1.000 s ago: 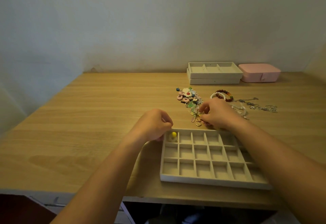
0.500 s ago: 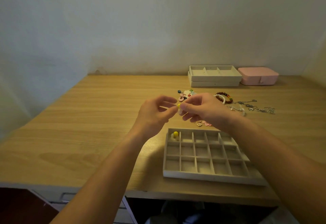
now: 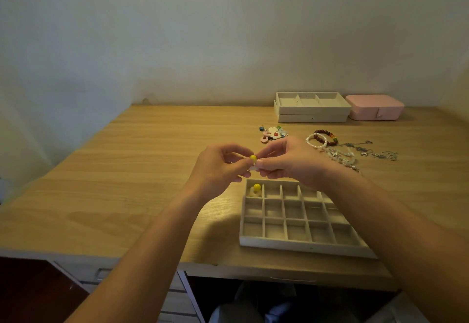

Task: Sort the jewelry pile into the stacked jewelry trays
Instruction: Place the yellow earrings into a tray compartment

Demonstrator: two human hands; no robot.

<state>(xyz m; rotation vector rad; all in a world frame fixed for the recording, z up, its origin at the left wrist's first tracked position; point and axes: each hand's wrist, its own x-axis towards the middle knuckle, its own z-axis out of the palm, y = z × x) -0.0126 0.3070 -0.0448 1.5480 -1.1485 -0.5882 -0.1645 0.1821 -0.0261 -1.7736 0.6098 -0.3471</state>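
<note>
A small white earring with a yellow bead (image 3: 253, 158) is pinched between the fingertips of my left hand (image 3: 219, 167) and my right hand (image 3: 289, 161), held above the table just behind the beige grid tray (image 3: 302, 245). A matching yellow-bead earring (image 3: 256, 188) lies in the tray's far left compartment. The jewelry pile (image 3: 273, 134) of colourful pieces lies beyond my hands. Beaded bracelets (image 3: 322, 139) and silver chains (image 3: 368, 153) are spread to its right.
Two stacked beige trays (image 3: 313, 108) stand at the back of the wooden table (image 3: 127, 183), with a pink jewelry box (image 3: 374, 107) to their right. A wall runs behind the table. Drawers sit below the front edge.
My right hand lifted a yellow-bead earring out of the pile and brought it left. My left hand rose from the tray's corner to meet it, and both now pinch it.
</note>
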